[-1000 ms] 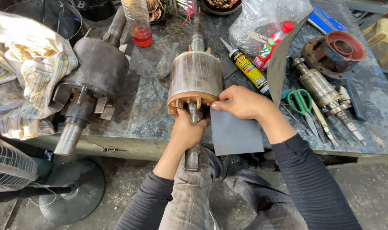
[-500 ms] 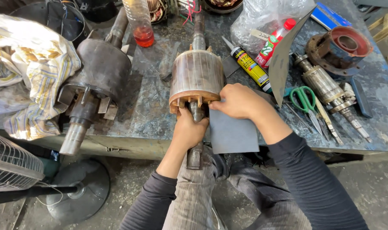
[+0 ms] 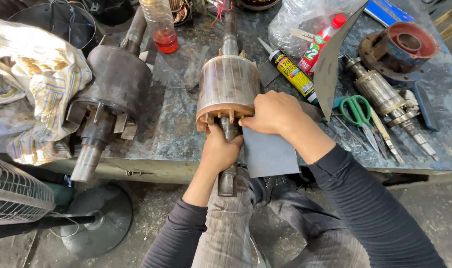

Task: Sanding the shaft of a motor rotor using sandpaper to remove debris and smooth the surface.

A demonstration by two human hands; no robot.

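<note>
My left hand (image 3: 220,151) sits at 6 o'clock, fingers wrapped tight around the rotor shaft (image 3: 227,179). The shaft stub overhangs the bench edge toward my knee. My right hand (image 3: 273,113) is just past it at about 4 o'clock from the rotor (image 3: 228,85), fingers pinched narrow on the top edge of a grey abrasive sheet (image 3: 268,151), pressing it against the rotor's near end ring. The sheet hangs down off the bench edge between my hands.

Key geometry: rotor long axis runs 12 to 6, straight away from me. The near end face touches both sets of fingertips, and the barrel lies at 12 o'clock from them. Left hand is nearer me and lower on the shaft; right hand is nearer the end ring.

Further out on the bench (image 3: 176,134): second, darker rotor (image 3: 117,82) at 10 o'clock, axis tilted. Sealant tube (image 3: 291,72) and green-handled scissors (image 3: 357,111) at 2 o'clock, small armature (image 3: 384,97) beyond.

Containers: clear bottle (image 3: 159,22) at 11 o'clock, red liquid in the bottom part. Red-lined end housing (image 3: 402,44) at 2 o'clock, nothing visible inside. Plastic bag (image 3: 298,20) at 1 o'clock, contents can't tell.
</note>
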